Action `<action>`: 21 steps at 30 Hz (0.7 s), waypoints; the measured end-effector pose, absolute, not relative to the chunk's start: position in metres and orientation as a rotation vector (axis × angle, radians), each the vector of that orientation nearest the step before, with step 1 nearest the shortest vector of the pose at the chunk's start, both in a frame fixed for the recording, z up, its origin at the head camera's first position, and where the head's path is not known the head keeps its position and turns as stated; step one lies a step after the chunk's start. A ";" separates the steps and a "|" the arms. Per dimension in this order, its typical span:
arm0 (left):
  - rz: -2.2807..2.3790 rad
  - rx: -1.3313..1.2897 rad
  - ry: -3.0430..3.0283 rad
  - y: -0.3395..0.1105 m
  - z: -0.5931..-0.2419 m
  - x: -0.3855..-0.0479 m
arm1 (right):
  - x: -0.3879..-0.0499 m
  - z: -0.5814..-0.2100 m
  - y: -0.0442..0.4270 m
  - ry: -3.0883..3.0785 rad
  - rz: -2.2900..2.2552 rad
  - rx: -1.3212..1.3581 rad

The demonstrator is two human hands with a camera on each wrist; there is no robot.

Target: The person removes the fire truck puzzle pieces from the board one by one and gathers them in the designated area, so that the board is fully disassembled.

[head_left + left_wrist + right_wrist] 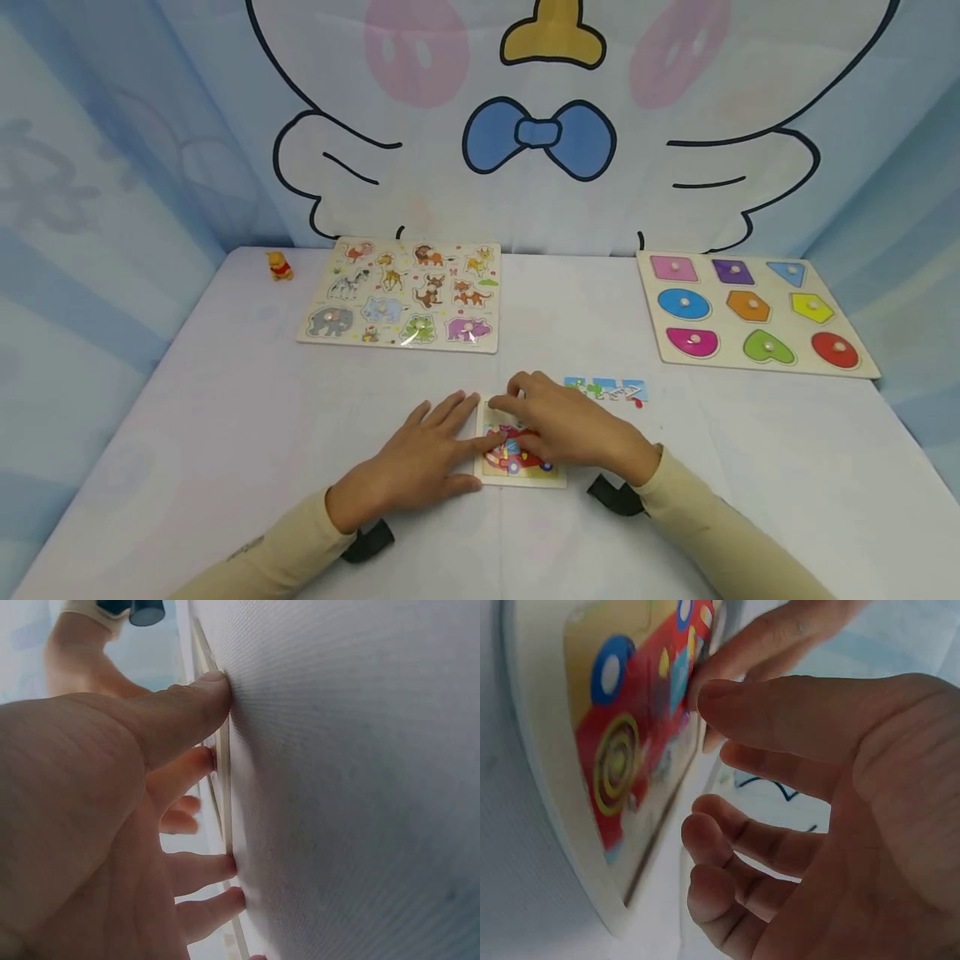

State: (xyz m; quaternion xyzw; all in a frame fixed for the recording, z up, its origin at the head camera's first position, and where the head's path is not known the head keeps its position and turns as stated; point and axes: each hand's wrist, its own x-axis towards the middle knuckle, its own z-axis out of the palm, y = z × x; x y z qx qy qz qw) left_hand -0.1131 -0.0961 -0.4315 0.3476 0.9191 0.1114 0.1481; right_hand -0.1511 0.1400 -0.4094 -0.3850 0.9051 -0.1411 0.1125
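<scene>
1. Head view: on one side, a spread left hand (423,457), straight-fingered, with its index fingertip on a small puzzle board (525,482); on the other, a right hand (572,425) arched above, loosely bent, with nothing visible in its hold.
2. Lies flat on the table (187,400) between and partly under both hands: that board, with a red vehicle picture (519,461) in its near part.
3. Seems light, thin and stiff, probably wood; perhaps slippery on the glossy printed faces, and likely to spill pieces if tilted.
4. Best steadied by the pale rim beside the left thumb; best to pinch any piece by its cut edges.
5. In the way: the right hand itself, hiding part of the board from above.
6. Just beyond the right hand, loose jigsaw pieces (606,390).
7. Farther off, beyond the left hand, an animal board (397,346) and a bear figurine (279,267); beyond the right, a shape board (757,365).
</scene>
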 end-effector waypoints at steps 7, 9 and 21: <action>0.305 0.999 2.646 -0.096 -0.433 -0.113 | -0.150 -0.420 0.134 2.595 -0.449 -1.186; 0.308 1.000 2.646 -0.097 -0.434 -0.112 | -0.149 -0.422 0.132 2.586 -0.457 -1.201; 0.321 1.020 2.521 -0.103 -0.425 -0.121 | -0.148 -0.423 0.132 2.549 -0.480 -1.162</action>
